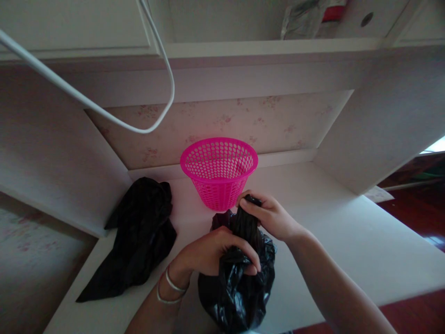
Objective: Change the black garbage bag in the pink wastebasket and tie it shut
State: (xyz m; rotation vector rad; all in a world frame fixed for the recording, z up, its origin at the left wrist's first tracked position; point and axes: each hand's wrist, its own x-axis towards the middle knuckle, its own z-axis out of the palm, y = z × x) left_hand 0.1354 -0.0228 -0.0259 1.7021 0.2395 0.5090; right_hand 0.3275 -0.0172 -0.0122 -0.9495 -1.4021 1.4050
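Note:
A shiny black plastic bag (pixel 239 297) with a bulging lower part is between my hands at the front of the white surface. My left hand (pixel 222 253) is closed around its gathered neck, with bangles on the wrist. Higher up, my right hand (pixel 266 213) pinches a twisted end of the same bag. What the bag contains is hidden. Just behind my hands stands a pink perforated plastic basket (pixel 219 192), upright against the back wall, with nothing visible inside.
Black crumpled cloth or plastic (pixel 139 241) lies on the left of the white surface (pixel 333 241). A white cable (pixel 139 127) loops down at upper left. Side panels (pixel 375 120) flank the surface, and a shelf edge (pixel 271 48) runs above it.

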